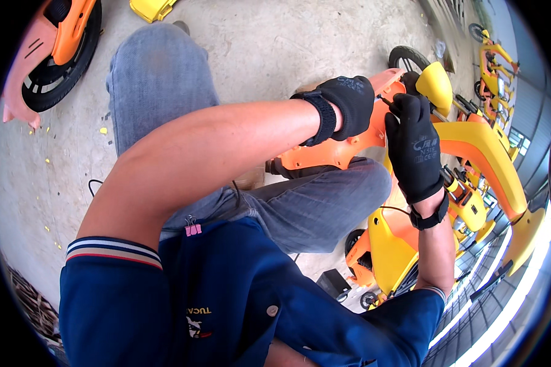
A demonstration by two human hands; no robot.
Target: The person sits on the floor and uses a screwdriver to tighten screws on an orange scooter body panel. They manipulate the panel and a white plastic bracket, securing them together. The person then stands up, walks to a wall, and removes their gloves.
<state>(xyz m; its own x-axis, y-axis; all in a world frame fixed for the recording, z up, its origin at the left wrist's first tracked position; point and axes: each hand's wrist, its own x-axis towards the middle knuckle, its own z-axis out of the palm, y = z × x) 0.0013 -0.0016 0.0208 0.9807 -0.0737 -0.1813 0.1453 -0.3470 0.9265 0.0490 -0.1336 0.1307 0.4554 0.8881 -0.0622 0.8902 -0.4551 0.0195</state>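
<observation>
Two gloved hands meet on an orange panel [343, 150] that rests across the person's knee: the left hand [346, 104] curls closed over its upper edge, and just beside it the right hand [413, 147] grips a small dark tool [386, 101], near a yellow scooter body [483, 147]

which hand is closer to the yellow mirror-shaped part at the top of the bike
Right. The right hand sits just below and beside the yellow part; the left hand rests farther left on the orange panel.
</observation>
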